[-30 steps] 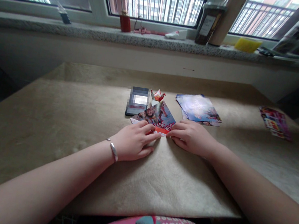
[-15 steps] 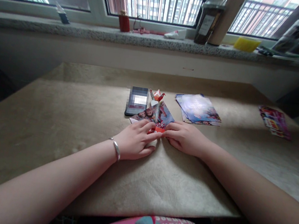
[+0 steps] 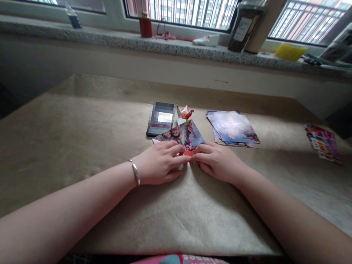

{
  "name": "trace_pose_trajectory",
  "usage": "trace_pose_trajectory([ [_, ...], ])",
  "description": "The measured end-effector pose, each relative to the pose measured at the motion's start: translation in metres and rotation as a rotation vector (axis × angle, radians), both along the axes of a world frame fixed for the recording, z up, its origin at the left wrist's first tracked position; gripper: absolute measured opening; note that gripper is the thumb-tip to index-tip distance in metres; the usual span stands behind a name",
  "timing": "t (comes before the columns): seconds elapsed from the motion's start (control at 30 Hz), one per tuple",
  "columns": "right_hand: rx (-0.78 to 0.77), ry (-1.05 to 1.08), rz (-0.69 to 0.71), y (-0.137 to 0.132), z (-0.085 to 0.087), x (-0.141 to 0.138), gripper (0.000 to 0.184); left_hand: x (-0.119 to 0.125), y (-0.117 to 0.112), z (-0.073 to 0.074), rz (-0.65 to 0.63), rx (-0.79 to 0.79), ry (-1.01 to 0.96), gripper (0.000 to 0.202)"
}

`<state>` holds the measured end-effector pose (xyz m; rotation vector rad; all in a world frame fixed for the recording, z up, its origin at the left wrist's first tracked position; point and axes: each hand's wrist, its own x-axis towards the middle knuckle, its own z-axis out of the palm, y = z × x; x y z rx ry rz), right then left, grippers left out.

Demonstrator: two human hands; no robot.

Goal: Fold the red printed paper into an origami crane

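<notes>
A folded sheet of printed paper (image 3: 192,135) lies on the table, its peak pointing away from me and a red strip along its near edge. My left hand (image 3: 162,161), with a silver bracelet at the wrist, grips the left part of that edge, fingers bent over it. At the right corner, my right hand (image 3: 216,161) pinches the paper between thumb and fingers. Both sets of fingertips nearly meet at the red strip and hide part of it. Just behind the sheet stands a small red and white folded paper figure (image 3: 184,113).
A phone (image 3: 161,119) lies behind my left hand. To the right is a stack of printed sheets (image 3: 234,127), and farther right a pile of colourful cards (image 3: 323,143). A stone windowsill (image 3: 181,50) holds a red container (image 3: 145,26), a dark jar (image 3: 244,29) and a yellow block (image 3: 290,52).
My left hand has shifted very slightly up and its thumb has drawn closer to the index finger. The right hand and the paper stay almost in place.
</notes>
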<state>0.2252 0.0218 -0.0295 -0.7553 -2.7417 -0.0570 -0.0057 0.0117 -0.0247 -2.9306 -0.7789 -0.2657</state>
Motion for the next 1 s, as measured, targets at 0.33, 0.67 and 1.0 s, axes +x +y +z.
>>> trace_pose_trajectory([
  [0.33,-0.021,0.024,-0.004,-0.001,-0.002,0.003,0.028,-0.006,0.004,0.001,-0.023,0.015,0.021,0.028],
  [0.67,-0.009,-0.001,-0.002,-0.003,-0.002,0.005,0.028,-0.014,0.009,0.004,-0.031,-0.086,0.030,0.028],
  [1.0,-0.003,-0.039,-0.003,-0.004,-0.002,0.006,0.030,-0.016,0.010,0.008,-0.034,-0.110,0.041,0.026],
])
